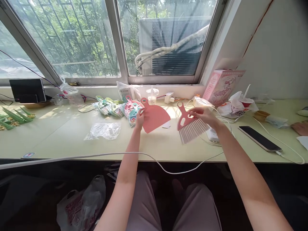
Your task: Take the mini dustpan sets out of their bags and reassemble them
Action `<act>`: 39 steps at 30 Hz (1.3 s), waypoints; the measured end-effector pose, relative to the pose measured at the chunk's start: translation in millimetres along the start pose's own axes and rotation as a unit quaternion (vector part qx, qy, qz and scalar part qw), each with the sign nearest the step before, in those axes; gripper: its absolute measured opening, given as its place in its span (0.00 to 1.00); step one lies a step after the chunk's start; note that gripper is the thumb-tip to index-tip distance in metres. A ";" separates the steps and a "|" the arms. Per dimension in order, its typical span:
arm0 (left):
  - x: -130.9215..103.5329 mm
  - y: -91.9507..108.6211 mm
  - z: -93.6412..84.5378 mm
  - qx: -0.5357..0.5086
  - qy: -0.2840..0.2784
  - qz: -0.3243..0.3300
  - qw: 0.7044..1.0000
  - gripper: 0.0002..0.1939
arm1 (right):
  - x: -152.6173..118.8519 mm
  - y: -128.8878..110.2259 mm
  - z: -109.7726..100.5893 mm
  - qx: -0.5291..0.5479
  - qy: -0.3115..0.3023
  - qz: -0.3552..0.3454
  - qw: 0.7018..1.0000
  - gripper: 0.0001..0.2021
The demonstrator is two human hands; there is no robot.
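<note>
Evidently both hands are occupied: the left hand (pixel 140 118) pinches the pink dustpan (pixel 157 116) at its side near the looped handle, while the right hand (pixel 203 115) grips the matching brush (pixel 188 123) by its upper edge, bristles slanting downward. Both pieces appear raised over the middle of the tabletop (pixel 69 144), well apart. Good handling would mean keeping fingers on the rigid back, leaving the bristles unbent, and avoiding the white cable (pixel 172 173) sagging past the front edge.
</note>
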State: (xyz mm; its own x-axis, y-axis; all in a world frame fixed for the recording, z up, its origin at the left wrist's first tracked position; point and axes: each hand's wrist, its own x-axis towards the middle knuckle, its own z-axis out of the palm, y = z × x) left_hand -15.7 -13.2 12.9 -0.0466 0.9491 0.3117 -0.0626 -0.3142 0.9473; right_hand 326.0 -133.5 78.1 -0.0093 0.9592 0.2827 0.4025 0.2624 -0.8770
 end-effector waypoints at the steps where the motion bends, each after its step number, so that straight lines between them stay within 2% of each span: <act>1: -1.5 1.2 0.5 -0.010 -0.003 -0.014 1.000 0.18 | -2.0 -6.4 10.5 0.019 -0.001 -0.008 1.000 0.22; 3: -5.5 3.2 2.7 -0.023 -0.045 -0.045 0.998 0.21 | -0.3 -11.1 40.4 0.055 0.000 -0.015 0.998 0.22; 5: -10.4 4.9 6.3 -0.024 -0.116 -0.056 0.991 0.23 | 7.9 -6.5 77.4 0.064 0.026 -0.023 0.997 0.24; 8: -17.1 5.2 13.5 0.002 -0.222 -0.024 0.975 0.26 | 25.1 8.3 129.9 -0.001 0.190 -0.066 0.979 0.24; 9: -18.4 4.1 16.0 0.012 -0.241 -0.012 0.970 0.27 | 30.6 13.5 143.1 -0.028 0.219 -0.083 0.972 0.22; 11: -18.8 0.4 20.2 0.020 -0.244 0.006 0.970 0.27 | 40.3 23.3 159.8 -0.102 0.249 -0.108 0.957 0.21; 13: -17.3 -3.8 22.2 0.006 -0.227 0.005 0.974 0.28 | 47.6 32.7 163.7 -0.156 0.272 -0.120 0.942 0.21; 15: -16.5 -5.7 22.3 -0.009 -0.224 0.002 0.975 0.28 | 51.2 41.3 157.7 -0.134 0.273 -0.108 0.947 0.23; 16: -16.8 -5.6 21.9 -0.012 -0.228 0.000 0.973 0.29 | 51.6 44.8 152.6 -0.095 0.244 -0.093 0.961 0.25; 18: -18.7 -3.9 21.5 -0.005 -0.251 -0.013 0.968 0.30 | 50.2 49.7 141.9 0.001 0.136 -0.055 0.989 0.28; 20: -21.0 -2.1 22.1 0.017 -0.274 -0.036 0.961 0.31 | 47.7 50.9 134.3 0.078 0.038 -0.028 0.996 0.27; 21: -21.9 -1.7 22.9 0.027 -0.280 -0.045 0.959 0.31 | 46.6 50.4 132.4 0.101 0.019 -0.022 0.994 0.26; 24: -23.8 -1.7 27.1 0.033 -0.266 -0.034 0.963 0.30 | 44.5 46.3 133.1 0.113 0.055 -0.015 0.992 0.26; 27: -24.9 -1.7 31.5 0.031 -0.249 -0.001 0.968 0.29 | 43.9 42.8 137.3 0.081 0.090 0.004 0.993 0.26; 33: -27.0 -0.5 35.4 0.042 -0.230 0.009 0.972 0.22 | 43.6 42.3 143.4 0.031 0.135 0.032 0.990 0.23; 39: -25.0 -8.3 38.1 0.038 -0.173 0.033 0.984 0.21 | 40.4 35.5 145.2 -0.027 0.184 0.083 0.979 0.21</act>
State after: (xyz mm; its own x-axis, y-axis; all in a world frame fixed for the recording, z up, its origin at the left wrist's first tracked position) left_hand 23.9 -33.4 0.1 0.2955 0.8819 0.3673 0.0041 -0.3856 0.9227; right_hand 207.0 -70.1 2.0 0.3857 0.8828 0.2681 0.4190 0.0913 -0.9034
